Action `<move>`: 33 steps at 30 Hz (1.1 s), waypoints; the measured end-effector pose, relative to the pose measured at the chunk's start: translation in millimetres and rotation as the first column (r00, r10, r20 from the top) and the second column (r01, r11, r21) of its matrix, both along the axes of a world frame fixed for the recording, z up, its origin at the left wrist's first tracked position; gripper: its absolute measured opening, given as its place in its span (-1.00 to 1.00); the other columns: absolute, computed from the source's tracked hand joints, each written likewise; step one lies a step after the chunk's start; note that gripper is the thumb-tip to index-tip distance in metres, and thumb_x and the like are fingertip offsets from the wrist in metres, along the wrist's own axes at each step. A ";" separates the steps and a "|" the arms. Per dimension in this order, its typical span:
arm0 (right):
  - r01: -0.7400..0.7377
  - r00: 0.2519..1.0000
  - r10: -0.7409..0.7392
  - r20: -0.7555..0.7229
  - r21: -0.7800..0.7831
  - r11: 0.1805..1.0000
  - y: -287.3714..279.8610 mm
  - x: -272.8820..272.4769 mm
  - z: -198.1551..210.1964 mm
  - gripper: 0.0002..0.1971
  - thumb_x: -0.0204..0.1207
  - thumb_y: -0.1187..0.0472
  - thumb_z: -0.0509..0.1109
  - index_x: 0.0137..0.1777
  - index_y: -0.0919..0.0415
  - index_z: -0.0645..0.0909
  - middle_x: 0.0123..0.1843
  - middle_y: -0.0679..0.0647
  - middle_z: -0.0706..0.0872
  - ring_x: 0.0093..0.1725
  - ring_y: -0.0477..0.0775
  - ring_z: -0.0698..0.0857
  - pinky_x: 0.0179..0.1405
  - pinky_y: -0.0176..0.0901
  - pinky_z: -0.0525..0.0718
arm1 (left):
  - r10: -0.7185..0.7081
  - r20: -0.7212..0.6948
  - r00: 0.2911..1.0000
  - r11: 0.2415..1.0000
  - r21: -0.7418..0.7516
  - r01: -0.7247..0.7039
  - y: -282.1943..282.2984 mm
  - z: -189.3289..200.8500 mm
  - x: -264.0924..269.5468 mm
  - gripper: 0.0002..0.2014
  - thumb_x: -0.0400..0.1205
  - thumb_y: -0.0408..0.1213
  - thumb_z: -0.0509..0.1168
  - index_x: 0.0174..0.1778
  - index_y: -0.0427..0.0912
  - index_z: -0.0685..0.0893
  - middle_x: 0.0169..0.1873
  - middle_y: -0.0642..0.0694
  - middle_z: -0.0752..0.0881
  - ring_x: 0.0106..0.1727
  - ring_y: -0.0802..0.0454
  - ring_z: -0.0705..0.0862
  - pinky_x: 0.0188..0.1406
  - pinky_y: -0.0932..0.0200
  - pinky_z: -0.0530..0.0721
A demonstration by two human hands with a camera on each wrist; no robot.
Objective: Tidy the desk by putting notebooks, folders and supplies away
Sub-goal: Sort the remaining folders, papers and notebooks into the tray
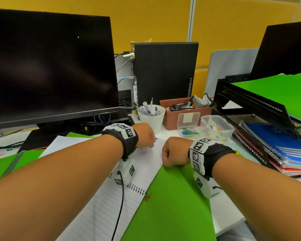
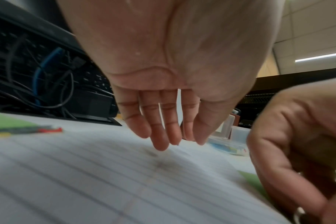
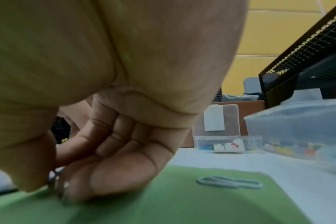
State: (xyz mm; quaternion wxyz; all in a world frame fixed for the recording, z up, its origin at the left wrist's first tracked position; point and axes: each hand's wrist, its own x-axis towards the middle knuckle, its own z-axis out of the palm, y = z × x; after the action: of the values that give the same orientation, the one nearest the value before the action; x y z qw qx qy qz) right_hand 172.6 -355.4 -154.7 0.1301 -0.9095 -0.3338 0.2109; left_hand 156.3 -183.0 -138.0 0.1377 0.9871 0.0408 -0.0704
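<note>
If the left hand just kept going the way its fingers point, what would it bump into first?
Probably the lined notebook page: the left hand hangs open with fingers angled down just above the paper. If it skimmed past that, the small clear box of clips lies next in line, though depth is hard to judge.

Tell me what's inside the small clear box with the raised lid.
The small clear box holds coloured paper clips, seen from the head view. The right wrist view shows blue, yellow and white bits; whatever lies underneath them is hidden.

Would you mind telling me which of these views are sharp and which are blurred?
Head view: mostly sharp, wide-angle bending at the edges. Left wrist view: lined notebook page streaked with blur, left hand fairly clear. Right wrist view: soft overall, right hand and paper clip hazy.
</note>
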 end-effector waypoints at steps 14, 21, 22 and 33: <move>0.411 0.798 -0.425 0.427 0.129 0.902 -33.6 103.2 32.0 -0.83 0.65 0.27 0.29 -0.16 0.21 0.64 -0.16 0.12 0.72 -0.12 0.21 0.75 -0.11 -0.05 0.78 | 0.121 0.038 0.992 0.981 0.145 -0.126 -3.5 -9.7 35.4 -0.77 0.67 -0.22 0.36 0.20 -0.17 0.78 0.15 -0.11 0.79 0.19 -0.13 0.75 0.22 -0.01 0.76; 0.262 0.843 -0.248 0.478 0.038 0.964 -4.3 78.0 28.1 -0.82 0.70 0.27 0.25 0.11 0.23 0.69 0.06 0.16 0.77 0.01 0.26 0.75 -0.04 -0.01 0.71 | 0.145 -0.039 0.989 0.989 -0.010 -0.146 13.0 -12.2 36.7 -0.65 0.66 -0.27 0.45 0.38 -0.19 0.73 0.29 -0.14 0.74 0.31 -0.09 0.70 0.29 0.09 0.67; 0.194 0.885 -0.184 0.428 0.021 0.981 2.2 68.2 29.1 -0.82 0.69 0.28 0.29 0.15 0.25 0.71 0.09 0.17 0.80 -0.01 0.24 0.76 -0.04 0.00 0.73 | 0.156 -0.031 0.987 0.986 -0.055 -0.158 13.1 -12.9 38.5 -0.65 0.64 -0.28 0.48 0.36 -0.16 0.74 0.23 -0.11 0.75 0.22 -0.06 0.71 0.19 0.14 0.69; -0.023 0.986 0.001 -0.168 -0.129 0.991 13.4 18.1 7.3 -0.83 0.41 0.24 0.67 -0.06 0.32 0.85 -0.32 0.14 0.85 -0.32 0.06 0.78 -0.24 -0.01 0.87 | 0.147 -0.057 0.987 0.988 0.057 -0.144 0.2 -15.0 48.1 -0.71 0.55 -0.08 0.56 0.14 -0.08 0.86 0.02 0.00 0.84 0.08 -0.02 0.80 0.13 0.05 0.80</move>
State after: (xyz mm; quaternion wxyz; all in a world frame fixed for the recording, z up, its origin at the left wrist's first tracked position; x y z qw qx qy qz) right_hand 190.8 -342.0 -147.4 0.0969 -0.8930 -0.3127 0.3088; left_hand 204.4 -182.8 -153.1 0.1149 0.9822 0.1188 -0.0890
